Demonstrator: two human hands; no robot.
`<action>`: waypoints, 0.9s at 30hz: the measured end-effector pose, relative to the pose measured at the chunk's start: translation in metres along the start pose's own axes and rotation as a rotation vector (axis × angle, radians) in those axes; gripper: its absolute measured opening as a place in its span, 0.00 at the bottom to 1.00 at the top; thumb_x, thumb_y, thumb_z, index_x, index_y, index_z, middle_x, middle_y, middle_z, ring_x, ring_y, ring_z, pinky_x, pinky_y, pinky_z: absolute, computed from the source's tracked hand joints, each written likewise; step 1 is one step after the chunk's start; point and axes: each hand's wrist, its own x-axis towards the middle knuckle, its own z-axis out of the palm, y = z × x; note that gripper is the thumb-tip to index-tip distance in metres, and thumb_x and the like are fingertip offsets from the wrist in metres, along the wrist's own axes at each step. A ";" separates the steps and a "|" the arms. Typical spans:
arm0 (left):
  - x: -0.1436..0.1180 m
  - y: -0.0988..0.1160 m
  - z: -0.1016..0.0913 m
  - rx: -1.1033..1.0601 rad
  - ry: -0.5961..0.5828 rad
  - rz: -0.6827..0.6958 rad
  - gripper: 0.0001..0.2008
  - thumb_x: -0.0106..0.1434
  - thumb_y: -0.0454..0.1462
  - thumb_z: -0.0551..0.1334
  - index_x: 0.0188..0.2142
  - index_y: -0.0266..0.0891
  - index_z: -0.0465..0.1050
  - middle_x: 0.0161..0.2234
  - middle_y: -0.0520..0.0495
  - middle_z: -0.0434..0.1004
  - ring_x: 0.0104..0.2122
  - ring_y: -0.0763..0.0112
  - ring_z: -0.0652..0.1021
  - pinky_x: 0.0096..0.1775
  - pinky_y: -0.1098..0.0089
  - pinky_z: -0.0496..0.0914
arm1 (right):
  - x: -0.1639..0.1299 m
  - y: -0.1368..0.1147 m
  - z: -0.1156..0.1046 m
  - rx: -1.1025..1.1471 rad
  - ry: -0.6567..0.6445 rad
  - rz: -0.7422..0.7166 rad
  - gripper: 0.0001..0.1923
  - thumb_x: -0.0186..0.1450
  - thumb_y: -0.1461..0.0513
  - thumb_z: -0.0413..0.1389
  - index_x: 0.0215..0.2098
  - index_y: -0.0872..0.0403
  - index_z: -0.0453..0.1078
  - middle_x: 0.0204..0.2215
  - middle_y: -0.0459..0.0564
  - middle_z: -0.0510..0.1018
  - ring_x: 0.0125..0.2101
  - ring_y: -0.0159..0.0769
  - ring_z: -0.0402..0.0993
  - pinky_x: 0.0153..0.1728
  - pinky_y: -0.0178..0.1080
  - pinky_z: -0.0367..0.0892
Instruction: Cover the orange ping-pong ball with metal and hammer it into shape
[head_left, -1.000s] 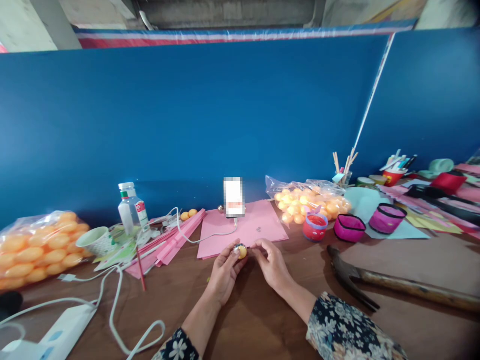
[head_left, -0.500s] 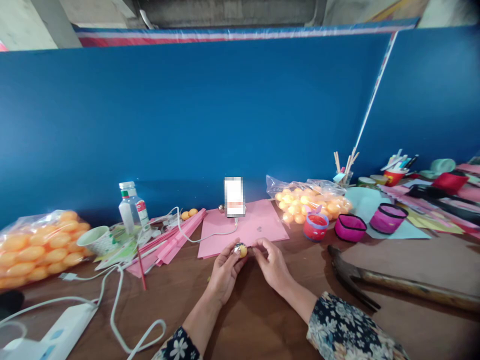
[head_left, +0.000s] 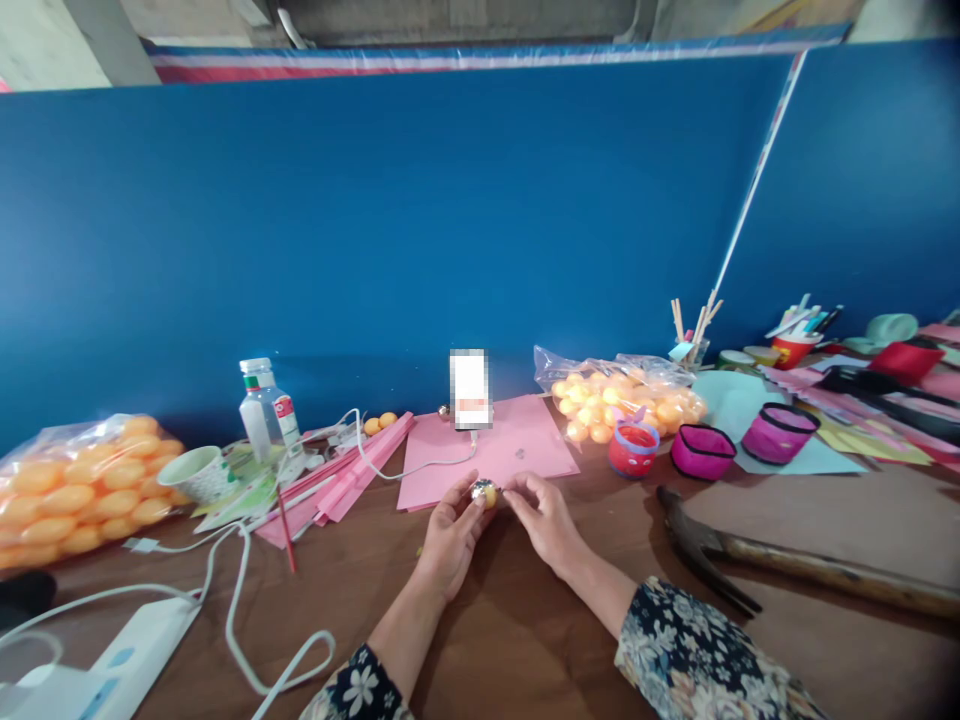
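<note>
A small ball (head_left: 486, 493), part silver and part yellow, sits in the grasp of the left hand (head_left: 451, 545), held by its fingers. The right hand (head_left: 547, 522) has its fingers drawn together just beside the ball; whether they grip anything is too small to tell. Beyond the fingers, pink paper (head_left: 536, 430) lies on the tabletop (head_left: 510, 640); well to their right rests a hammer (head_left: 810, 568), and to their left a red stick (head_left: 286, 530).

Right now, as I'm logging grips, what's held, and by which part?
The left hand holds a small yellow-and-silver ball by its left side. The right hand is close by the ball's right; whether it holds anything cannot be told.
</note>
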 end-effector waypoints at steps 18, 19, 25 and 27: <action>0.000 0.000 0.002 0.050 0.018 -0.005 0.24 0.51 0.33 0.65 0.49 0.39 0.66 0.40 0.47 0.77 0.41 0.71 0.75 0.53 0.64 0.60 | -0.001 -0.004 -0.001 0.058 -0.078 0.048 0.08 0.59 0.59 0.52 0.29 0.55 0.68 0.26 0.45 0.74 0.28 0.32 0.68 0.31 0.33 0.63; 0.000 0.000 0.001 0.051 0.013 -0.004 0.24 0.52 0.33 0.64 0.49 0.39 0.66 0.40 0.47 0.77 0.41 0.71 0.75 0.54 0.64 0.60 | -0.001 -0.005 -0.001 0.057 -0.083 0.057 0.08 0.60 0.59 0.52 0.29 0.55 0.68 0.26 0.45 0.74 0.28 0.32 0.68 0.30 0.33 0.62; 0.000 -0.001 0.000 0.058 0.001 0.012 0.23 0.52 0.33 0.64 0.48 0.39 0.67 0.41 0.47 0.76 0.42 0.71 0.74 0.54 0.63 0.59 | -0.001 -0.006 0.000 0.063 -0.100 0.061 0.09 0.60 0.58 0.52 0.29 0.56 0.68 0.25 0.45 0.73 0.27 0.31 0.67 0.28 0.32 0.61; 0.000 -0.001 0.001 0.063 -0.001 0.018 0.23 0.52 0.33 0.64 0.48 0.39 0.67 0.42 0.47 0.76 0.42 0.71 0.74 0.54 0.62 0.59 | -0.001 -0.006 0.000 0.064 -0.097 0.059 0.09 0.60 0.58 0.52 0.29 0.56 0.68 0.25 0.45 0.73 0.27 0.31 0.66 0.28 0.32 0.61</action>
